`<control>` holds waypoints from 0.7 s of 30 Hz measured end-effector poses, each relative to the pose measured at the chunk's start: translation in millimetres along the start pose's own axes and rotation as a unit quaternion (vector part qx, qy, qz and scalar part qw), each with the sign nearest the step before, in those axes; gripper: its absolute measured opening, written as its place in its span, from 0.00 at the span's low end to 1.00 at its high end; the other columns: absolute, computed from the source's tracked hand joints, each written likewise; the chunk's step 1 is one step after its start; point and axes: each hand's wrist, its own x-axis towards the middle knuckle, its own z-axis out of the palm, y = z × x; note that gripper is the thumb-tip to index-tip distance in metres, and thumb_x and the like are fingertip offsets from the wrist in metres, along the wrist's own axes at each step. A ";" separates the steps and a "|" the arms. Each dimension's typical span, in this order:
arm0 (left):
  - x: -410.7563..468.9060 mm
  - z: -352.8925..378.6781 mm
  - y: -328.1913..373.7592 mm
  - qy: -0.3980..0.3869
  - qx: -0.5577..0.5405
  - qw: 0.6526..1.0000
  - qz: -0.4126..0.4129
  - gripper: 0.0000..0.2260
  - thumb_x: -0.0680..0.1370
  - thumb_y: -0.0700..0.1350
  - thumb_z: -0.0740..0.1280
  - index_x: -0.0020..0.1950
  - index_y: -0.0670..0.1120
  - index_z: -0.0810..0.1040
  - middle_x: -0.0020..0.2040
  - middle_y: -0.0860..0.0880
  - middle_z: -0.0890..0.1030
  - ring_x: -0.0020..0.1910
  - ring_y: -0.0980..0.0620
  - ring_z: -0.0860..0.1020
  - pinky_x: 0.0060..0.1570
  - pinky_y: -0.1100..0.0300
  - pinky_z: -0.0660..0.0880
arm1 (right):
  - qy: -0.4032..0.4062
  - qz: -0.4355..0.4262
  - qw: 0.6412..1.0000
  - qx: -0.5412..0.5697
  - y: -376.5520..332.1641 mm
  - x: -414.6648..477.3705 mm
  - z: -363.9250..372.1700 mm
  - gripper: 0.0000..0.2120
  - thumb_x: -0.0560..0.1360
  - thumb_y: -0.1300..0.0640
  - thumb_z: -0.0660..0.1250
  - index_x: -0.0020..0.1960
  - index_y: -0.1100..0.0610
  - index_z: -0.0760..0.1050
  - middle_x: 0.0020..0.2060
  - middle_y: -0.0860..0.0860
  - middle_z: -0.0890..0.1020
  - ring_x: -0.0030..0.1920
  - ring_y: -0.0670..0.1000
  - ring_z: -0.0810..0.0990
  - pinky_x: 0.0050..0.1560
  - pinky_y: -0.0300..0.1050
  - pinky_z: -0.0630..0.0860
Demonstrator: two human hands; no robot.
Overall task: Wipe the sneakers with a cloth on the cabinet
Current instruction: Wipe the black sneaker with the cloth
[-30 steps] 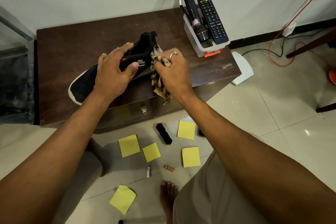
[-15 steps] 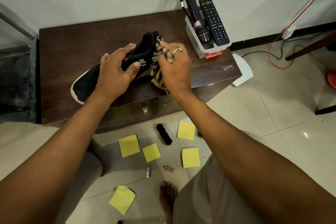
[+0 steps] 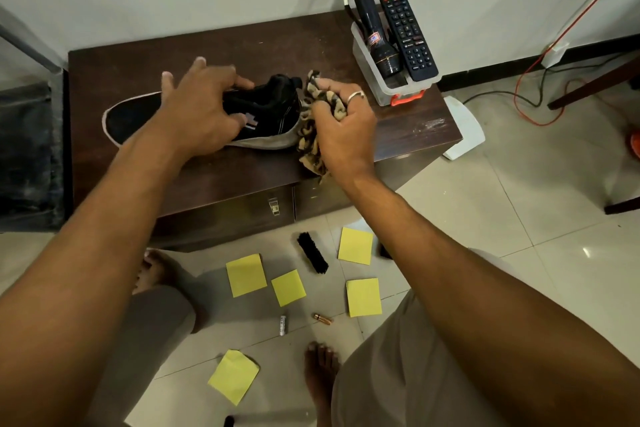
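From the head view, I see the black sneaker [image 3: 270,111] lying on the dark counter [image 3: 242,45], toe to the left and heel to the right. The left hand [image 3: 204,111] sits across the middle of it, with the thumb on the near side and one finger over the far side. The other fingers stick up and spread out. I think it pinches the shoe loosely so the shoe does not slide while it is rubbed. The right hand [image 3: 343,128] is curled tight around a bunched spotted cloth [image 3: 308,135] and presses it against the heel. Bunching gives a thick pad to rub with. A clear box [image 3: 370,80] with a flashlight [image 3: 363,17] and a remote [image 3: 407,31] stands at the back right corner, away from the wiping. A black brush [image 3: 312,252] lies on the floor.
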 end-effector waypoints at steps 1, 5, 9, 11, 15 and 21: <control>-1.4 -0.2 6.2 -0.006 -0.026 1.000 -0.002 0.26 0.78 0.45 0.71 0.74 0.59 0.70 0.81 0.51 0.63 0.83 0.48 0.47 0.77 0.37 0.36 | -0.021 0.004 1.000 0.007 0.7 -0.9 2.3 0.13 0.75 0.65 0.68 0.58 0.57 0.83 0.53 0.51 0.82 0.53 0.41 0.81 0.55 0.34 0.78; -6.5 16.1 18.9 -0.017 -0.053 0.998 0.017 0.28 0.81 0.63 0.61 0.80 0.66 0.57 0.81 0.53 0.63 0.82 0.50 0.50 0.77 0.36 0.37 | -0.059 0.009 0.998 0.015 6.9 -8.2 12.3 0.10 0.76 0.62 0.71 0.57 0.58 0.83 0.53 0.51 0.82 0.51 0.42 0.81 0.50 0.34 0.78; 1.5 25.6 15.9 0.014 -0.043 0.999 0.017 0.21 0.84 0.59 0.59 0.78 0.65 0.63 0.77 0.56 0.69 0.79 0.48 0.59 0.77 0.34 0.43 | -0.083 0.006 0.995 -0.055 5.9 -4.7 8.1 0.03 0.74 0.61 0.73 0.48 0.60 0.83 0.49 0.48 0.80 0.46 0.43 0.81 0.45 0.33 0.77; 5.0 27.4 14.6 0.020 -0.062 0.998 0.003 0.20 0.85 0.56 0.59 0.77 0.66 0.65 0.76 0.57 0.70 0.79 0.49 0.60 0.77 0.36 0.43 | -0.116 -0.017 0.983 -0.139 1.5 -4.3 3.8 0.03 0.73 0.60 0.73 0.43 0.59 0.81 0.48 0.44 0.78 0.42 0.43 0.80 0.42 0.36 0.77; 5.5 33.1 11.9 0.029 -0.067 0.997 -0.001 0.19 0.84 0.55 0.60 0.76 0.66 0.66 0.76 0.55 0.71 0.79 0.50 0.60 0.78 0.37 0.44 | -0.156 -0.049 0.948 -0.273 -9.2 -2.4 -4.0 0.04 0.73 0.54 0.73 0.42 0.53 0.79 0.46 0.44 0.78 0.39 0.46 0.78 0.40 0.45 0.78; 10.6 34.5 5.1 0.018 -0.110 0.994 0.014 0.18 0.83 0.58 0.59 0.72 0.73 0.66 0.74 0.58 0.73 0.78 0.51 0.63 0.77 0.37 0.50 | -0.069 -0.135 0.982 -0.117 -0.1 -7.3 -0.9 0.08 0.75 0.63 0.72 0.54 0.60 0.84 0.51 0.49 0.78 0.44 0.39 0.78 0.44 0.31 0.76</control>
